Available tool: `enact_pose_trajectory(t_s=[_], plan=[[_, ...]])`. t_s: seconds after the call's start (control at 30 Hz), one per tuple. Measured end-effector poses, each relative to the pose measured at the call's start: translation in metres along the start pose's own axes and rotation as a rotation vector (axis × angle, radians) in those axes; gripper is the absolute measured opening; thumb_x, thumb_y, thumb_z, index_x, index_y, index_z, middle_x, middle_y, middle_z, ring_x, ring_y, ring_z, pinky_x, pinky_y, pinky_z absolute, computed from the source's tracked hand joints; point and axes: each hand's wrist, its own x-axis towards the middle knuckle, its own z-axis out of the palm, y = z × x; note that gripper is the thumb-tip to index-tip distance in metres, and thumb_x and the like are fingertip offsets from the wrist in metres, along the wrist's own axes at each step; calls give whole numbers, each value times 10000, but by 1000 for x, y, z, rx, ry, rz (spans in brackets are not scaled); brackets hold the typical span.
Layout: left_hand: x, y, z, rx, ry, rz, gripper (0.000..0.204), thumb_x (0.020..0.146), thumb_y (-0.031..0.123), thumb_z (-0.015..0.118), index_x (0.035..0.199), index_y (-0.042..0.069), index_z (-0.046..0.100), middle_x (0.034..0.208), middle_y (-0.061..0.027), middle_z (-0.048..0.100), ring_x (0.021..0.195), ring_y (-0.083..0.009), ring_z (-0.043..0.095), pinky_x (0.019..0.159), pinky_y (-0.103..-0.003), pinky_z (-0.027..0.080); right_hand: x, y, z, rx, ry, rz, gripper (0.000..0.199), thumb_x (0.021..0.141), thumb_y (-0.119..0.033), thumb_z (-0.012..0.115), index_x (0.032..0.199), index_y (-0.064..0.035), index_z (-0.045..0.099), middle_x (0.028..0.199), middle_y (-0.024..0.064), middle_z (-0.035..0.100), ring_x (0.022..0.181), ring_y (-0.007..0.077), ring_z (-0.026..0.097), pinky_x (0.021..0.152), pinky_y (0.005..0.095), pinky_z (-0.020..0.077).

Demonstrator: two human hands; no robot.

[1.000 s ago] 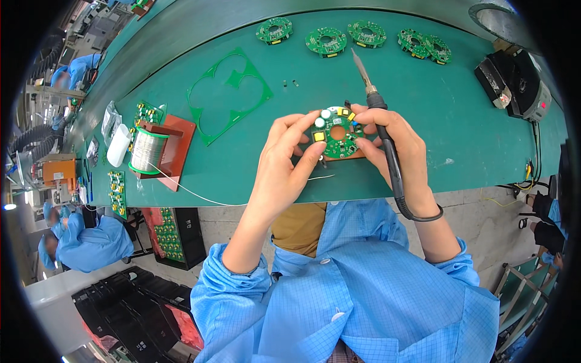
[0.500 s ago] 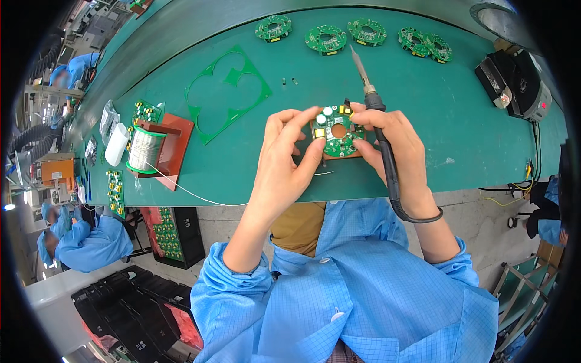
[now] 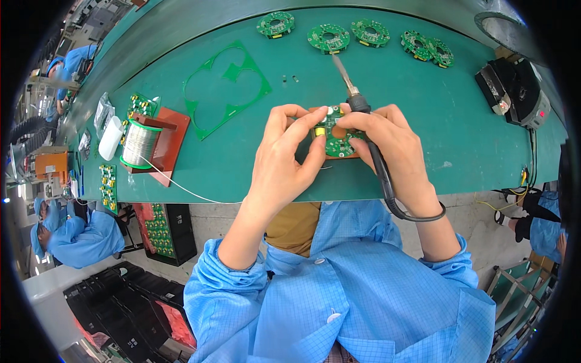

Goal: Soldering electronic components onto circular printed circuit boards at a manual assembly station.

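A round green circuit board (image 3: 340, 147) with white and yellow components and a hole at its centre lies on a small brown base near the bench's front edge. My left hand (image 3: 284, 151) grips its left side between thumb and fingers. My right hand (image 3: 393, 142) has a soldering iron (image 3: 376, 151) tucked in it, tip pointing up and away. Its index finger reaches over the board's upper part, and its thumb is at the right edge. The right fingers hide part of the board. Solder wire (image 3: 187, 190) runs from the spool (image 3: 140, 145) to beneath my left wrist.
Several round boards (image 3: 328, 39) sit along the far side. A cut-out green panel frame (image 3: 264, 91) lies left of centre, with two tiny parts beside it. The spool stands on a red-brown holder (image 3: 174, 145). A black soldering station (image 3: 514, 91) is at right. Co-workers sit at far left.
My right hand has shifted left across the board, its index finger now over the upper part. The soldering iron's tip has moved left and slightly down. My left hand stays at the board.
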Motion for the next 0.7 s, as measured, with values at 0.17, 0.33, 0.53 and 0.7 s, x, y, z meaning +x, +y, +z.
enact_pose_trajectory(t_s=[0.17, 0.33, 0.53, 0.7], plan=[[-1, -4, -4, 16, 23, 85, 360, 790, 38, 677, 1147, 67, 643, 1093, -106, 528, 905, -223, 580, 731, -326, 490, 7, 1, -7, 0, -53, 11, 350, 728, -54, 670, 1057, -157, 610, 884, 5, 673, 749, 229, 545, 618, 328, 488], [-15, -4, -14, -45, -94, 283, 296, 733, 13, 746, 1018, 54, 676, 1055, -89, 564, 828, -191, 590, 668, -323, 496, 10, 0, -7, -55, -52, -38, 350, 710, -61, 675, 1044, -144, 613, 837, 20, 659, 720, 221, 535, 600, 326, 482], [-19, -4, 4, 60, 13, 247, 139, 767, 19, 711, 853, 18, 601, 856, -93, 540, 776, -254, 579, 656, -350, 493, 10, 0, -7, -84, -43, -62, 354, 707, -64, 677, 1047, -141, 615, 813, 24, 649, 706, 215, 529, 585, 329, 480], [-23, 3, 16, 11, 90, 77, 169, 767, 37, 720, 894, 33, 608, 894, -102, 540, 761, -250, 568, 640, -334, 487, 9, 0, -9, -45, -90, -20, 341, 727, -59, 674, 1052, -143, 612, 806, 25, 643, 714, 218, 524, 594, 330, 471]])
